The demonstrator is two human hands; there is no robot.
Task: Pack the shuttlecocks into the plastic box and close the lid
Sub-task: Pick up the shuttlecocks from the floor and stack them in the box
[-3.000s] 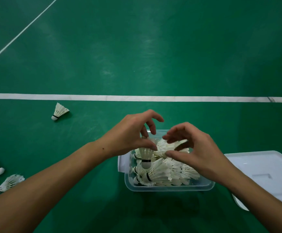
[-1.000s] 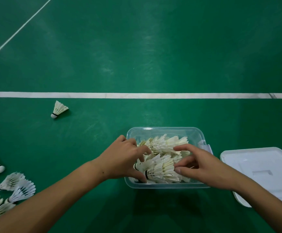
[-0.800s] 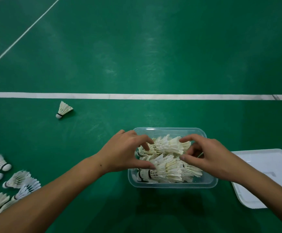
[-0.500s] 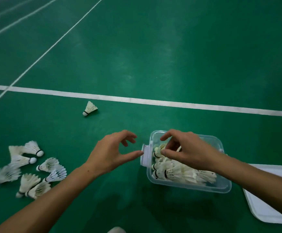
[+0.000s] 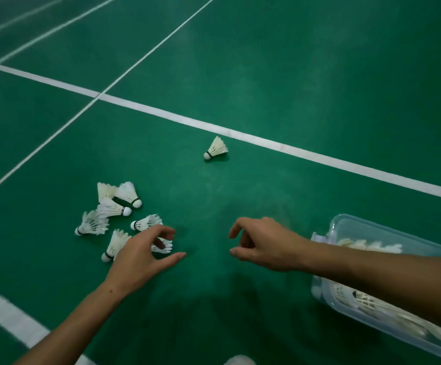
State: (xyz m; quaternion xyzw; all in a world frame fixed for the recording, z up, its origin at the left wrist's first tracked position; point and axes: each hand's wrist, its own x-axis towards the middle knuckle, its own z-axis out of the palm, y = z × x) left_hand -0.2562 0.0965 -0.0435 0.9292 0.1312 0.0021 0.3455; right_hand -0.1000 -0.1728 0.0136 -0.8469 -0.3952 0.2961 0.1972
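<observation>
Seen from the head camera, the person's left hand (image 5: pixel 143 255) hovers low over the near edge of a loose cluster of white feathered shuttlecocks (image 5: pixel 116 212) lying on the green court floor (image 5: pixel 266 75). Its thumb and fingers are spread in a wide, relaxed curl with nothing between them; one shuttlecock shows through the gap under the fingers, and whether they touch it cannot be told. The right hand (image 5: pixel 264 246) is out in front over bare floor, between the cluster and the clear rectangular plastic box (image 5: pixel 351 227), its fingers loosely curled downward with a wide gap to the thumb, holding nothing. The right forearm crosses over the box, which sits at the right edge of the view with no lid on it, and more white shuttlecocks lie packed on their sides inside, visible through the transparent wall. The cluster on the floor counts about seven, lying on their sides with cork tips pointing various ways, some touching one another. A single white shuttlecock (image 5: pixel 216 148) lies apart, farther out, near a broad white court line (image 5: pixel 319 156) that runs diagonally across the floor. Thinner white lines cross it at the upper left, and another broad white line cuts the lower left corner.
</observation>
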